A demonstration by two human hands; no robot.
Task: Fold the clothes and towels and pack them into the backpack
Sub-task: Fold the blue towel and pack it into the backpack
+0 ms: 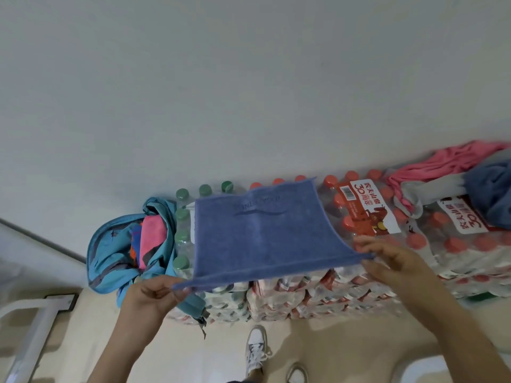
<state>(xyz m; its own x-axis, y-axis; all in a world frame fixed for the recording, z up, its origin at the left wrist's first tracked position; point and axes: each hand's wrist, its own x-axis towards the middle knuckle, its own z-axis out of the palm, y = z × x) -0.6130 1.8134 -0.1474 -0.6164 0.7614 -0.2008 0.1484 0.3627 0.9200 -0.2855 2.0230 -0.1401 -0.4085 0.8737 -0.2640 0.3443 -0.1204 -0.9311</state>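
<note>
While backpack gapes, bottle packs crowd towel

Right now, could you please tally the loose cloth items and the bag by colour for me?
Blue: 2, the towel held by the left hand and right hand, and a crumpled cloth
Pink: 2, a cloth and one in the backpack
Teal: 1, the backpack
Total: 5
</note>
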